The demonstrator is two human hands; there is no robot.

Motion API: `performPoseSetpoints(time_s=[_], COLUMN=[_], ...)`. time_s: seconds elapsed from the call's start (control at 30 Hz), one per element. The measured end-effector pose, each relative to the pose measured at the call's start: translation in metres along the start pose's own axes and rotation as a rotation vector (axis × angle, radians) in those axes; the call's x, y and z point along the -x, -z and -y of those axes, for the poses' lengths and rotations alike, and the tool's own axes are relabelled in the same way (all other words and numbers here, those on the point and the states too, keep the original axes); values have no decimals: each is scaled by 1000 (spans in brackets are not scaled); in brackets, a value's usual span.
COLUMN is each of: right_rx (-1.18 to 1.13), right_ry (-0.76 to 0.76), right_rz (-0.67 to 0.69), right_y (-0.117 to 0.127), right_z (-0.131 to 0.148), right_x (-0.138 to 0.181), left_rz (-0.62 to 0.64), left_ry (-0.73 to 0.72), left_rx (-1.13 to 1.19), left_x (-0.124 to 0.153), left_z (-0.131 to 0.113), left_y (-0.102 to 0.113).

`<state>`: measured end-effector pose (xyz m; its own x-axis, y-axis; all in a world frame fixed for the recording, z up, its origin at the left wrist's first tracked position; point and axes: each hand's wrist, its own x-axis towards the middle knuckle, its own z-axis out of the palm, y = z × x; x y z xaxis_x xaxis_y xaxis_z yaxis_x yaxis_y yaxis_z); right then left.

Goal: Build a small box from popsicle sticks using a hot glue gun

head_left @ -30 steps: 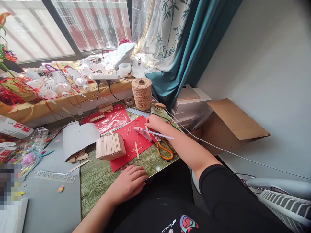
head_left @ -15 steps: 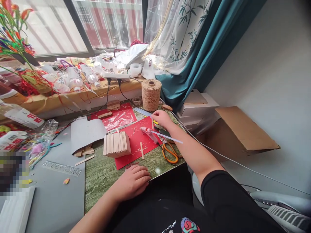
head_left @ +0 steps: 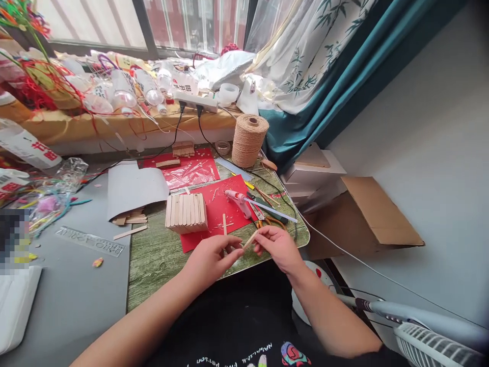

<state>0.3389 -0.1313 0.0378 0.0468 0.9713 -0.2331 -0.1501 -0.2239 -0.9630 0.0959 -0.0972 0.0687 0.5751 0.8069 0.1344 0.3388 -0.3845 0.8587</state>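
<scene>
A short wooden craft stick [head_left: 250, 239] is held above the front edge of the green wood-grain table. My right hand [head_left: 279, 248] pinches its upper end between thumb and fingers. The thumb and fingertips of my left hand [head_left: 214, 256] close on the lower end. Just beyond my left hand stands a box-like block built of craft sticks [head_left: 186, 211], partly on a red sheet [head_left: 221, 191]. A pink hot glue gun [head_left: 239, 200] lies on that sheet, a long glue stick [head_left: 271, 210] jutting from its back. Orange-handled scissors [head_left: 272, 223] are partly hidden behind my right hand.
Farther back are a twine spool [head_left: 250, 140], a power strip [head_left: 195, 101] and a second red sheet [head_left: 191, 171]. A curled grey sheet [head_left: 136, 188] covers more sticks at left. An open cardboard box [head_left: 382, 209] and a fan [head_left: 439, 341] stand right of the table.
My right hand has come back from beyond the glue gun towards me, carrying the craft stick. My left hand has lifted off the table edge and met it. The view has shifted slightly.
</scene>
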Motion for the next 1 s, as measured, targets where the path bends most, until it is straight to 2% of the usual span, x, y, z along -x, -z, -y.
performPoseSetpoints(time_s=[0.07, 0.17, 0.33, 0.47, 0.63, 0.73, 0.83, 0.9, 1.0], right_rx=[-44, -99, -158, -167, -94, 25, 279, 415, 511], right_ry=[29, 57, 2, 0, 6, 110, 338, 454, 568], right_rz=[49, 67, 108, 75, 166, 171, 125, 143, 213], right_y=[-19, -36, -52, -66, -70, -65, -58, -53, -51], right_z=[0, 1, -16, -30, -41, -46, -49, -50, -51], right_x=[4, 1, -2, -1, -3, -5, -6, -6, -6], left_rz=[82, 63, -28, -75, -37, -31, -75, -114, -159], left_ry=[136, 223, 206, 254, 281, 202, 16, -57, -159], left_rx=[139, 193, 40, -41, -29, -176, -552, -763, -854], left_x=[-4, -5, 4, 12, 27, 39, 50, 57, 63], left_z=[3, 13, 29, 32, 35, 45, 60, 70, 75], left_y=[-3, -4, -4, -6, 2, 16, 34, 43, 57])
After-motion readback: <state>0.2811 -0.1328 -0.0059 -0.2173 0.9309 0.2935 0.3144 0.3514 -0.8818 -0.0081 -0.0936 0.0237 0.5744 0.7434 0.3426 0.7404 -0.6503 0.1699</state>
